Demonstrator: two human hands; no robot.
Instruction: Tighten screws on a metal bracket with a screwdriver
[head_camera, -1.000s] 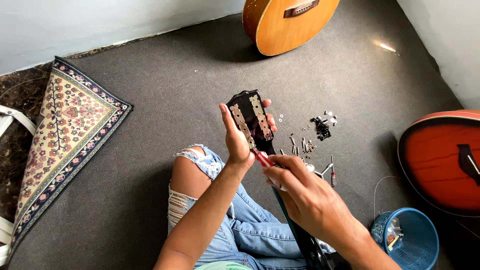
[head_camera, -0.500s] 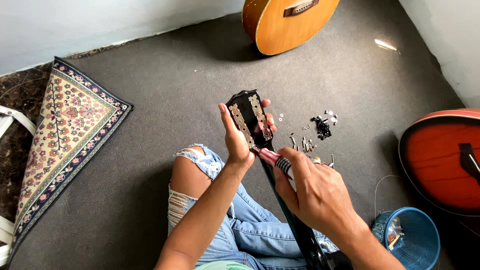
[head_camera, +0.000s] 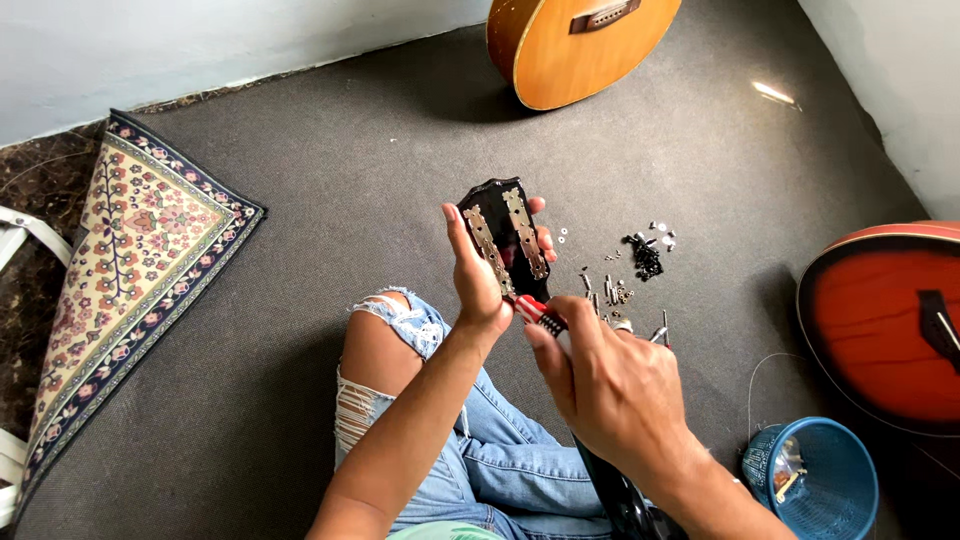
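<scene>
- Head view: the left hand (head_camera: 478, 275) wraps around the black guitar headstock (head_camera: 505, 235), thumb on the near edge and fingertips showing past the far edge, holding it upright over the person's lap.
- Two metal tuner plates (head_camera: 527, 232) run along the back of the headstock.
- The right hand (head_camera: 610, 385) is closed around a screwdriver with a red and white handle (head_camera: 535, 311); the tool points at the lower end of the headstock, just beside the left palm.
- The guitar neck (head_camera: 610, 490) runs down from the headstock, under the right wrist, across the torn blue jeans (head_camera: 480, 450).
- Small screws and loose metal parts (head_camera: 630, 265) lie scattered on the grey carpet floor (head_camera: 300, 220), just right of the headstock.
- A blue basket (head_camera: 815, 480) stands near the right forearm, beside a red guitar body (head_camera: 890, 330).
- A yellow-brown guitar body (head_camera: 575, 45) leans at the far wall; a patterned rug (head_camera: 130, 260) lies to the left.
</scene>
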